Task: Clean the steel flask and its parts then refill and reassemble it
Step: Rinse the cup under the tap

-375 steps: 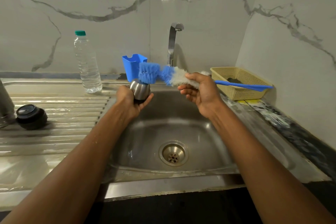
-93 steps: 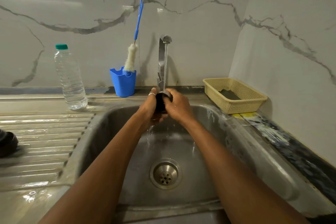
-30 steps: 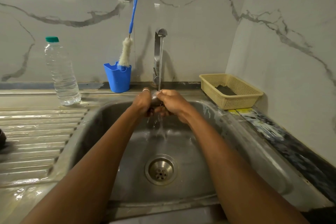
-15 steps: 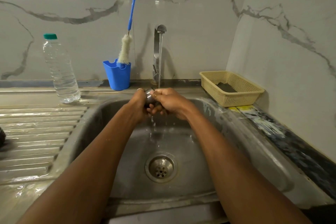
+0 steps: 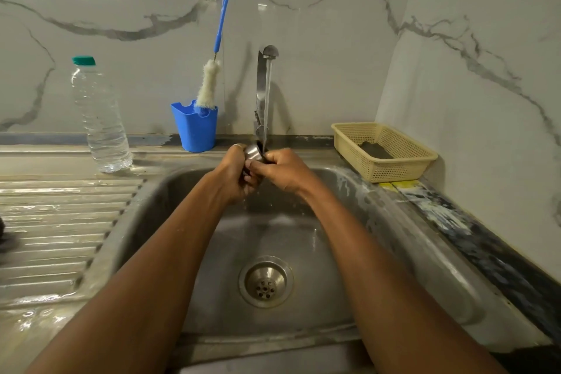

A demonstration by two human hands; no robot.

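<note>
Gripping the steel cup (image 5: 254,151) between our left hand (image 5: 233,174) and right hand (image 5: 283,168), we hold it under the tap (image 5: 263,82).

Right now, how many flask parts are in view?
2. A steel cap gripped by the left hand and right hand under the tap; a dark piece cut off at the drainboard's left edge. Others may be out of frame.
</note>
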